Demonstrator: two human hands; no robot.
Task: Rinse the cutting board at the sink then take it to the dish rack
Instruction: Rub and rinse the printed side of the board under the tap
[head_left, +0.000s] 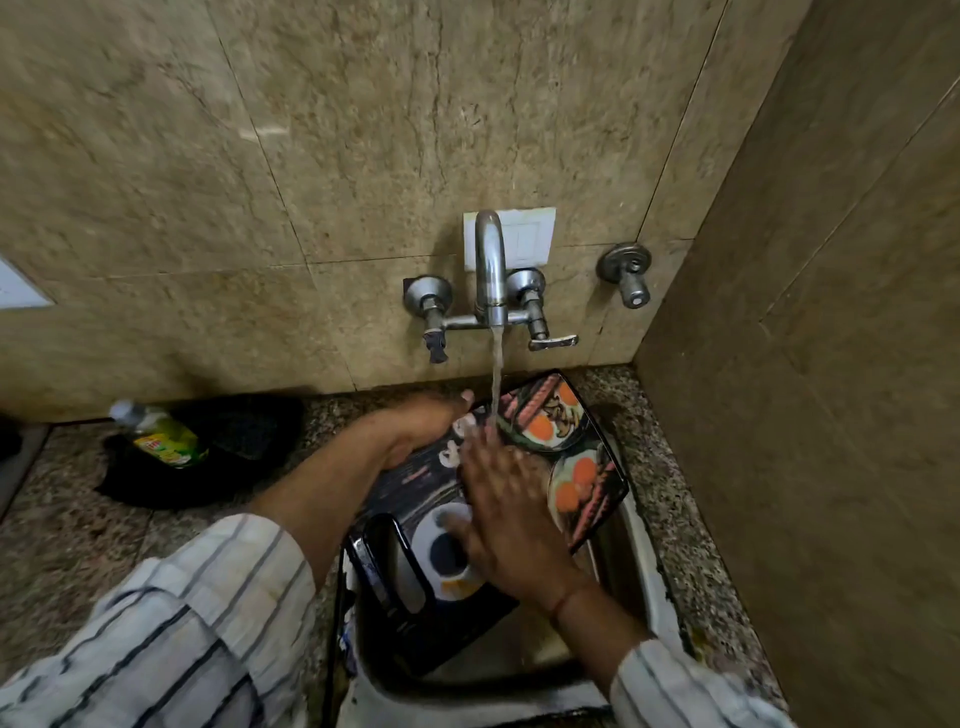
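Observation:
A black cutting board (582, 467) printed with food pictures lies tilted over the steel sink (641, 561), its handle slot toward me. My left hand (421, 421) grips the board's far left edge. My right hand (498, 499) lies flat on the board's printed face, fingers spread, fingertips under the water. Water streams from the wall tap (491, 270) onto the board near my right fingertips.
A green dish-soap bottle (163, 436) lies on a black cloth (228, 452) on the granite counter (78, 530) to the left. A tiled wall rises close on the right. A separate valve (626, 273) sticks out of the back wall right of the tap.

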